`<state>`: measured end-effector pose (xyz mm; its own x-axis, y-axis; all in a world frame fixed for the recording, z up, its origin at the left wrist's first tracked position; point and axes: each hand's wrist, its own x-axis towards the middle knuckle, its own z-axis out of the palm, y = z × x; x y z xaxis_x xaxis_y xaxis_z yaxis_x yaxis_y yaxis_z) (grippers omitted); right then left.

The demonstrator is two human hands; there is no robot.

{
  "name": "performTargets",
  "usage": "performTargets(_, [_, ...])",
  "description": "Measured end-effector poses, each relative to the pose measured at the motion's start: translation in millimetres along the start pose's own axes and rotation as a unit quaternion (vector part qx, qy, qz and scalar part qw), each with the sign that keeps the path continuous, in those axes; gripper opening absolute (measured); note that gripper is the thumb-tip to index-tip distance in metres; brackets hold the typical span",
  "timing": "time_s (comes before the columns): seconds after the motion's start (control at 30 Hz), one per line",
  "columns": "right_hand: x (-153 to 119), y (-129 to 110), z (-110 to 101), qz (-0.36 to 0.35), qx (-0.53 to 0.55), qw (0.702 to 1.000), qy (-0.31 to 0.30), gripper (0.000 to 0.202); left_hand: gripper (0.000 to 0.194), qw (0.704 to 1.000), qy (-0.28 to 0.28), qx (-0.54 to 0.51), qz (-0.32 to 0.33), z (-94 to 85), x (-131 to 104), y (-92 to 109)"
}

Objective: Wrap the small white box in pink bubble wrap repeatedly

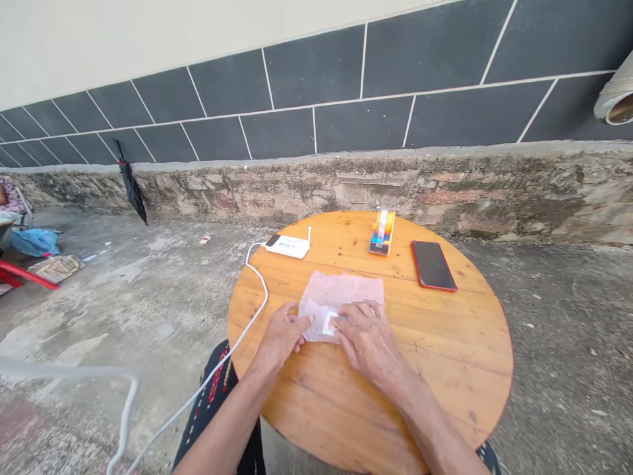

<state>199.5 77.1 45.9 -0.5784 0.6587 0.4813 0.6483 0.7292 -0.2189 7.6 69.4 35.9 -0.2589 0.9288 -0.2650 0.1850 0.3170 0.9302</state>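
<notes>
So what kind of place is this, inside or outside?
Probably outside, maybe a yard: there's rough concrete ground, a dark-tiled wall above a weathered base, and a wide pipe at the right edge.

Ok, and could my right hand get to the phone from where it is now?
Likely yes: nothing visible stands between your right hand and the phone, and the tape dispenser sits left of that path. The hand would first have to leave the pink sheet and small white packet.
</notes>
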Motion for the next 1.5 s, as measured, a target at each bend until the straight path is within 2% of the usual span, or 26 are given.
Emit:
performTargets(0.17, [-1.4,0.5,1.5,-0.004,-0.004,1.0,0.007,0.016,0.045,0.999,-0.045,-0.028,-0.003,0.3,-7.2,5.5])
performTargets(0.33, [-1.5,0.4,1.5,-0.002,0.001,1.0,0.009,0.018,0.032,0.998,-0.038,-0.048,0.005,6.0,-6.4,5.6])
performTargets(0.53, [-0.3,-0.8,1.6,-0.007,-0.016,1.0,0.009,0.016,0.035,0.996,-0.021,-0.079,0.026,15.9,-7.5,11.5])
performTargets(0.77, [-0.2,-1.8,3.1,-0.007,-0.017,1.0,0.01,0.016,0.029,0.994,-0.035,-0.093,0.047,27.1,-16.4,20.9])
performTargets(1.0, [-0.1,-1.1,2.0,0.005,0.003,1.0,-0.003,0.017,0.025,0.994,-0.04,-0.08,0.059,26.6,-22.9,19.4])
performTargets(1.1, [-0.1,-1.4,0.2,0.01,0.011,1.0,-0.005,0.016,0.02,0.995,-0.04,-0.049,0.075,26.4,-24.0,16.6])
performTargets(1.2, [-0.2,-2.1,-0.8,0.023,0.021,0.999,-0.006,0.019,0.017,0.992,-0.024,0.021,0.123,28.6,-24.6,11.9])
performTargets(1.37, [-0.9,-1.2,1.7,0.039,0.014,0.999,-0.006,0.046,0.015,0.965,0.0,0.129,0.23,30.3,-26.2,5.8])
performTargets(1.5, [-1.1,0.0,0.1,0.044,0.022,0.998,-0.024,0.058,0.025,0.936,-0.04,0.211,0.279,23.2,-27.7,7.5])
